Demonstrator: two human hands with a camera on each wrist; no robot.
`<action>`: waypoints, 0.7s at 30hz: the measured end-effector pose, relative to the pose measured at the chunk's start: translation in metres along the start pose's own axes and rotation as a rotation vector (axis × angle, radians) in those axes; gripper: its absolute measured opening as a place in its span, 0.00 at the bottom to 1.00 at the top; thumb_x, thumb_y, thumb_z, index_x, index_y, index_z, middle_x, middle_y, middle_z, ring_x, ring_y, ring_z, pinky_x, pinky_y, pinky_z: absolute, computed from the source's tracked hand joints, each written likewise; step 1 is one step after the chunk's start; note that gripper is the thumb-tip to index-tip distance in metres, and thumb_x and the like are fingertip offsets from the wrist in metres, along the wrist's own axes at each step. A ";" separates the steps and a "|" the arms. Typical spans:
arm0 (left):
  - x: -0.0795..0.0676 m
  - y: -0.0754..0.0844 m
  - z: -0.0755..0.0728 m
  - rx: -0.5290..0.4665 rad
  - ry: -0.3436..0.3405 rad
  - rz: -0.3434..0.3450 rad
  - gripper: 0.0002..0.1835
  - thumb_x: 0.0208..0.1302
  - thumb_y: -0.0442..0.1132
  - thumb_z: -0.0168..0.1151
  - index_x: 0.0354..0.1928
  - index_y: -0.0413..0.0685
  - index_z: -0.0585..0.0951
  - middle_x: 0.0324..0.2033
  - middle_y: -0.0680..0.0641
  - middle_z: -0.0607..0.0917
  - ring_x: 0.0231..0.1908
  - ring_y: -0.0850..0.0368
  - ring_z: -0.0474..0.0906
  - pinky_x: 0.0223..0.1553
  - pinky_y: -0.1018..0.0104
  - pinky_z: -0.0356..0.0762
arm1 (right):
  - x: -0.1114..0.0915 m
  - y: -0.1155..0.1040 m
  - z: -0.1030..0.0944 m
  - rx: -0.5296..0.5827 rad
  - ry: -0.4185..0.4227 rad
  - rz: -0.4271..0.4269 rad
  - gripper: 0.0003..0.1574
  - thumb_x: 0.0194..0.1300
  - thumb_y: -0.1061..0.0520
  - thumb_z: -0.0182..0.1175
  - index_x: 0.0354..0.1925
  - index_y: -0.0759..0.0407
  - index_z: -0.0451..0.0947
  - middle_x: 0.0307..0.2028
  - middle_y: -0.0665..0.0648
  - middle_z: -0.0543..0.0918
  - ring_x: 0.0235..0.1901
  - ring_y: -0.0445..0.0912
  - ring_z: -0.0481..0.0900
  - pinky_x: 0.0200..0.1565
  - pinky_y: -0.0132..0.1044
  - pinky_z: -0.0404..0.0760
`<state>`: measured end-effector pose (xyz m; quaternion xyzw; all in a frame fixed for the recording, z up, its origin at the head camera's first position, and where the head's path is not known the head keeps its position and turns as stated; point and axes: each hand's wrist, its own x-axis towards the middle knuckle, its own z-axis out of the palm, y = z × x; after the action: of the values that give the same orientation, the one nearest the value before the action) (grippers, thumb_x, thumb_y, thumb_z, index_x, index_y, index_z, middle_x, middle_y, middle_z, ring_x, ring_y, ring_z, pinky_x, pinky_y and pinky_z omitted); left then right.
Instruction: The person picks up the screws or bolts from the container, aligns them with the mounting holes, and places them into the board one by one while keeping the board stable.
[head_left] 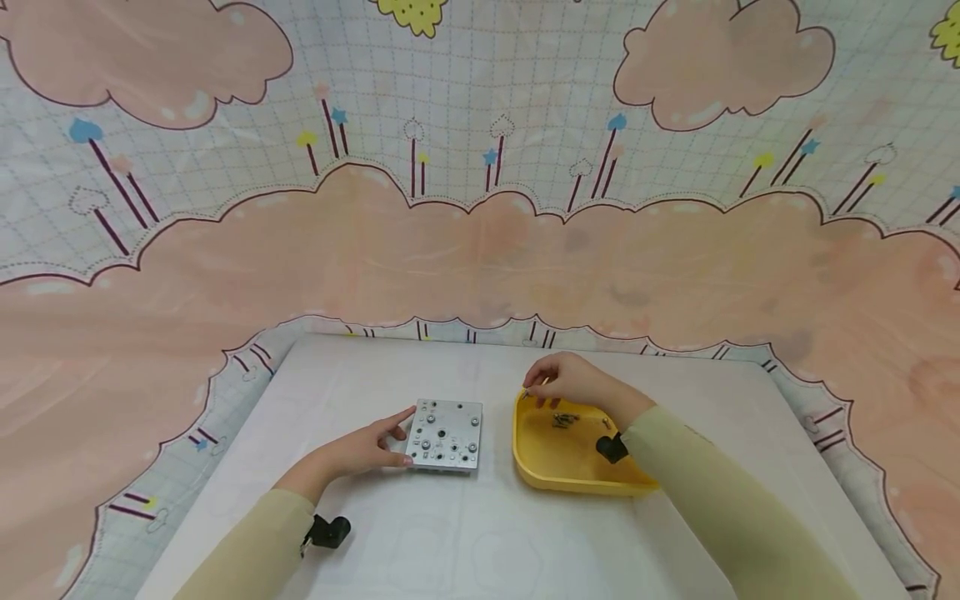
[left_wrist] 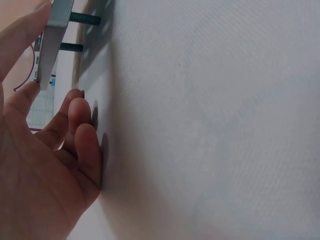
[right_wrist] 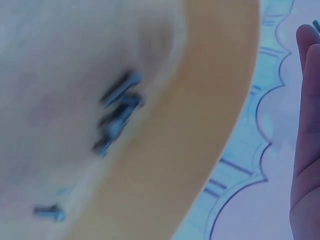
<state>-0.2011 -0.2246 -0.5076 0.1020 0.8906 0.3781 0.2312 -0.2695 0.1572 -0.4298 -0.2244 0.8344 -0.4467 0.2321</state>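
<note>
A square silver metal plate [head_left: 459, 429], with several holes and bolt heads on its face, lies on the white table. My left hand [head_left: 363, 448] grips its left edge between thumb and index finger. Threaded bolt ends [left_wrist: 85, 19] stick out of the plate's underside in the left wrist view; the other fingers curl beside the table surface. Over the left rim of a yellow tray [head_left: 547, 481], my right hand [head_left: 573, 385] pinches a small screw [right_wrist: 316, 24], mostly hidden by the fingers. Several loose bolts [head_left: 564, 420] lie inside the tray.
One separate bolt [right_wrist: 49, 212] lies apart from the cluster in the tray. The white table [head_left: 465, 550] extends around plate and tray, and a patterned curtain [head_left: 480, 258] hangs behind it. Black wrist cameras [head_left: 327, 532] sit at both sleeves.
</note>
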 end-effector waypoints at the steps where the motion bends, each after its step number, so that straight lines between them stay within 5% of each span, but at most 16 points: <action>1: 0.000 0.000 0.000 0.001 0.002 0.000 0.53 0.55 0.51 0.75 0.78 0.60 0.55 0.54 0.47 0.73 0.38 0.54 0.69 0.37 0.60 0.67 | 0.004 -0.002 0.002 0.002 0.000 -0.003 0.08 0.66 0.58 0.66 0.42 0.60 0.84 0.38 0.64 0.86 0.38 0.59 0.85 0.37 0.43 0.83; 9: 0.001 -0.001 0.001 0.010 0.000 -0.001 0.52 0.55 0.51 0.75 0.78 0.60 0.55 0.54 0.47 0.73 0.38 0.54 0.70 0.38 0.60 0.67 | 0.028 -0.024 0.016 0.030 0.007 -0.003 0.09 0.66 0.57 0.65 0.43 0.60 0.84 0.38 0.57 0.88 0.38 0.53 0.86 0.39 0.41 0.83; 21: 0.001 0.002 0.001 0.022 0.006 -0.026 0.53 0.54 0.53 0.75 0.78 0.62 0.56 0.54 0.49 0.73 0.38 0.55 0.69 0.39 0.59 0.67 | 0.068 -0.045 0.041 0.005 -0.044 -0.045 0.13 0.68 0.57 0.63 0.47 0.63 0.83 0.41 0.60 0.87 0.37 0.47 0.86 0.39 0.38 0.83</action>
<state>-0.2016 -0.2227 -0.5073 0.0917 0.8965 0.3658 0.2324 -0.2923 0.0686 -0.4240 -0.2523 0.8227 -0.4487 0.2410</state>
